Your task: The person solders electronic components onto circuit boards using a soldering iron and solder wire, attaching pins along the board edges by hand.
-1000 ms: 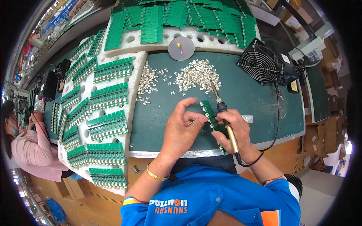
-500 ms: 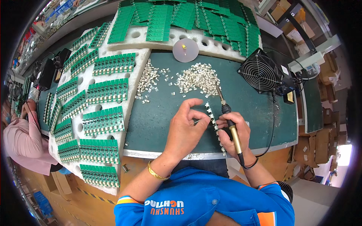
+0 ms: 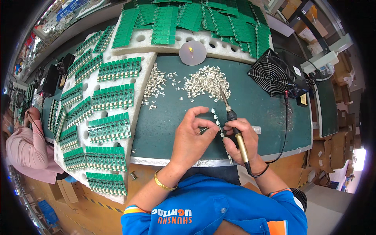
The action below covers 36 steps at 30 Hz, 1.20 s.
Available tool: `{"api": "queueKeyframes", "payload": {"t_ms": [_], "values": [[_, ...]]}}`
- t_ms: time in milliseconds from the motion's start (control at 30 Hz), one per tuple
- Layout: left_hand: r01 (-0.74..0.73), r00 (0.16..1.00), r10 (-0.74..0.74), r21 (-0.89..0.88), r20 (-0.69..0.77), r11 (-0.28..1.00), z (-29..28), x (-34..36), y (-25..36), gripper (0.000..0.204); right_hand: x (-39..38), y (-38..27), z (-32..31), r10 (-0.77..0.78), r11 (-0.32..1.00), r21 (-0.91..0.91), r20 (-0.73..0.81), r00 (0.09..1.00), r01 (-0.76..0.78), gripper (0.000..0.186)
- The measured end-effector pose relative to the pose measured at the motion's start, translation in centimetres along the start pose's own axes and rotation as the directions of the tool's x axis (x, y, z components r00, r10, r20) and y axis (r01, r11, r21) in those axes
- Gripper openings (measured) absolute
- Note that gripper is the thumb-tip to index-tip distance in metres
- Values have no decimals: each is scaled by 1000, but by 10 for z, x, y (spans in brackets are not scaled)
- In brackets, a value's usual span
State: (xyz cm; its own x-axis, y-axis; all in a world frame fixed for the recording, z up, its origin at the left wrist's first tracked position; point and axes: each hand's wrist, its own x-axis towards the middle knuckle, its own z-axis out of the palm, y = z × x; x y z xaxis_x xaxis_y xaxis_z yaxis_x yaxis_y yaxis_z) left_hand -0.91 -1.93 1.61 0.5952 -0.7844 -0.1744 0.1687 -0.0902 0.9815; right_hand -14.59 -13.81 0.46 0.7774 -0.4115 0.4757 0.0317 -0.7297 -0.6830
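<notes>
My left hand [image 3: 192,141] pinches a thin solder wire [image 3: 203,130] between thumb and finger, its index finger raised beside a long circuit board strip [image 3: 215,119]. The strip is seen nearly edge-on, with small white connectors along it. My right hand [image 3: 244,139] grips a soldering iron [image 3: 242,147] with a gold handle, its thumb also against the strip. The iron's tip points up toward a heap of small white connectors [image 3: 205,82] on the green mat [image 3: 164,129]. A smaller pile of connectors [image 3: 152,82] lies to the left.
A foam tray [image 3: 135,90] with populated boards fills the left. Bare boards [image 3: 164,27] cover foam at the back, near a round disc [image 3: 192,58]. A black fan [image 3: 269,72] stands right. A co-worker [image 3: 27,152] in pink works far left. Cardboard boxes [image 3: 338,149] are stacked far right.
The board strip has turned from showing its green face to nearly edge-on, connectors visible. The hands and iron have shifted slightly. The whole view has moved a little.
</notes>
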Motion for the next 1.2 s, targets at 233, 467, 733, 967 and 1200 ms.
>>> {"api": "queueKeyframes", "payload": {"t_ms": [233,467,733,967,1200], "values": [[37,998,-38,-22,-56,999,3,-3,-4,42,-3,1,1,-40,997,-62,-9,999,39,47],[109,992,-114,-91,-58,990,-2,-1,-11,41,-6,3,2,-71,993,-96,-5,997,71,45],[175,982,-181,-108,-51,979,-8,-6,-11,42,-4,4,0,-22,986,-164,-100,995,6,39],[185,982,-187,-66,-27,981,-13,-8,-3,40,-6,9,-1,46,999,-4,-142,989,-47,37],[107,974,-4,446,-226,889,-39,-11,-1,13,-8,16,-7,236,970,124,-258,937,-210,31]]}}
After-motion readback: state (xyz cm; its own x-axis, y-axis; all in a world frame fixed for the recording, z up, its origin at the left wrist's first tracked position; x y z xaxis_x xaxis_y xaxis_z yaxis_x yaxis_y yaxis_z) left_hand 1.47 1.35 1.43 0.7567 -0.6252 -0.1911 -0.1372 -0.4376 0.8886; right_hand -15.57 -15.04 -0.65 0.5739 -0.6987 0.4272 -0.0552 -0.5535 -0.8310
